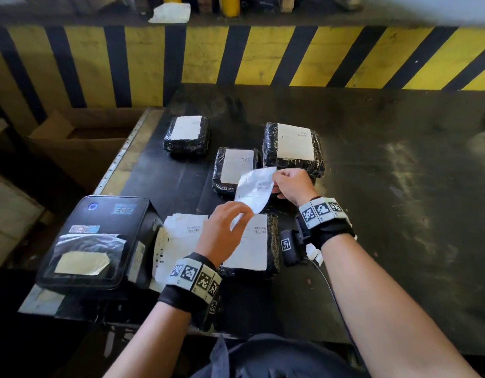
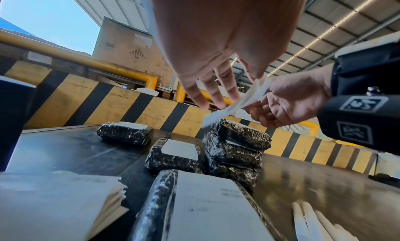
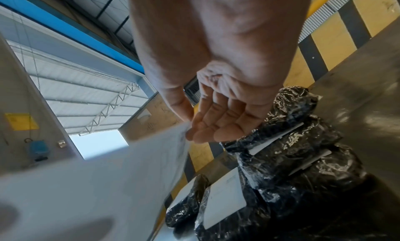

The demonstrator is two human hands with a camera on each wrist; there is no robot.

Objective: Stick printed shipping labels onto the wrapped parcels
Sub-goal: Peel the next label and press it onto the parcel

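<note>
Head view: left hand (image 1: 222, 230) and right hand (image 1: 291, 185) are raised over the dark table (image 1: 386, 186), each pinching an opposite end of one white shipping label (image 1: 253, 189), held curled in the air above the black wrapped parcels (image 1: 293, 147). Left wrist view: thumb and forefinger pinch the label's edge, other fingers (image 2: 216, 90) extended. Right wrist view: fingers curled, gripping the blurred label's corner; parcels below carry white labels.

Dark worktable (image 1: 372, 214) bearing a black label printer (image 1: 94, 241) at near left, a loose stack of labels (image 1: 181, 233) beside it, and labelled black-wrapped parcels (image 1: 187, 135) toward the centre and far side.
</note>
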